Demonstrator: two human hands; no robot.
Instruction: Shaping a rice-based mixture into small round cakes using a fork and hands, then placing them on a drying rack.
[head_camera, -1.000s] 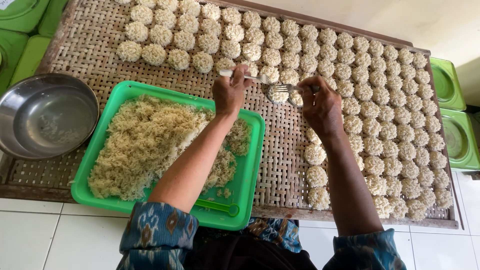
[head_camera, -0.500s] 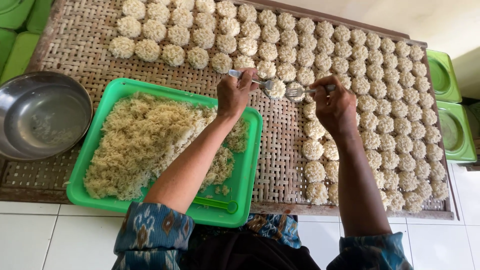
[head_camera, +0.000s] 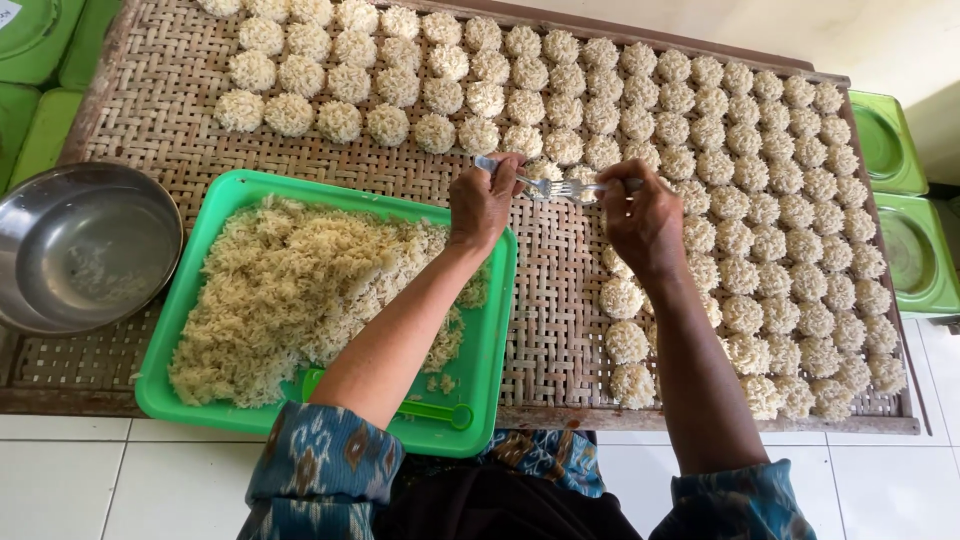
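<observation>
- Now the left hand (head_camera: 484, 203) is gripping a fork (head_camera: 512, 172) by its handle, fingers curled shut round it, just above the far right corner of the green tray (head_camera: 165, 375).
- Opposite, the right hand (head_camera: 641, 221) is closing on a second fork (head_camera: 598, 186); both sets of tines are meeting in the gap between the hands, over a small noodle clump (head_camera: 545, 170) lying on the woven mat (head_camera: 150, 110).
- Both forearms are reaching straight out from the body, wrists bent slightly inward, the left one crossing over the tray.
- Around the hands, open mat is showing as a bare strip between the tray's right edge and the column of noodle nests (head_camera: 622, 298) beside the right wrist.
- Further out, rows of nests are filling the far and right parts of the mat up to its wooden rim.
- Loose noodles (head_camera: 290, 290) are heaping in the tray; a metal bowl (head_camera: 85, 245) is sitting at the mat's left edge.
- Compared with half a second ago, both hands are sitting a little lower in view, forks more level.
</observation>
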